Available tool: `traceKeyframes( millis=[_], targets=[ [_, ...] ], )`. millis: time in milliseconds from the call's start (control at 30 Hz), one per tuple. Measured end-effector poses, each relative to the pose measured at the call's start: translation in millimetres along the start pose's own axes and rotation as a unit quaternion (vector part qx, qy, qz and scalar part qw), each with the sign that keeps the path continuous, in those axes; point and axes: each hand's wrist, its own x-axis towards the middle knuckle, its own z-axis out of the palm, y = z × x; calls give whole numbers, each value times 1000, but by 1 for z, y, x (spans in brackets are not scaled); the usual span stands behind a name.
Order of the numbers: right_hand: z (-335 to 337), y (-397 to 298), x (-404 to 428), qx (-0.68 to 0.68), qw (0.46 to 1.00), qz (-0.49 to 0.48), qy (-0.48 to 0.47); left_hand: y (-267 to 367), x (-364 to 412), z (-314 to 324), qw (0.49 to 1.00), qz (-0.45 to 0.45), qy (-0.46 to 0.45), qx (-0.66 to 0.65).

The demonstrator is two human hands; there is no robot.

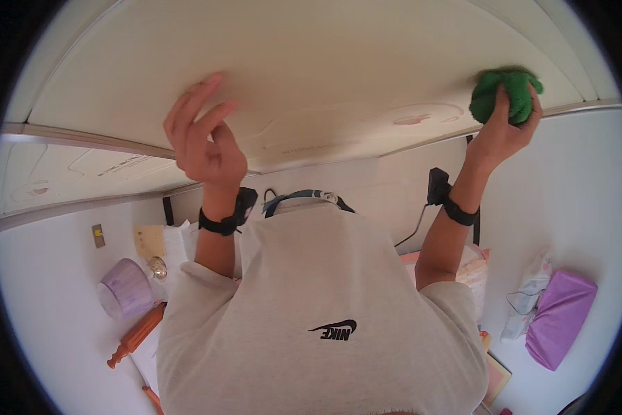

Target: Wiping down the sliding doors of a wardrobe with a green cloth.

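My right hand grips a bunched green cloth, which is pressed to a broad cream panel. A faint printed pattern with an apple shape lies on the panel just left of the cloth. Over at the left, my left hand is raised at the same panel, empty, its fingers loosely bent and apart. Whether its fingertips touch the surface, I cannot tell. Black straps bearing small devices circle both wrists.
A second printed panel with metal edging is at left. Beyond are a wall switch, a lamp with a purple shade and a turned wooden post. A shiny purple bundle and a clear plastic-wrapped item are at right.
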Motion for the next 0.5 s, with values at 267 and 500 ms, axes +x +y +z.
traceKeyframes(
  millis=[267, 500],
  targets=[
    [49, -10, -81, -104, 975, -190, -42, -53, 5, -40, 995, 60, -39, -62],
    [58, 28, -99, -13, 998, -33, 61, -106, 7, -62, 969, 65, -99, -216]
  ],
)
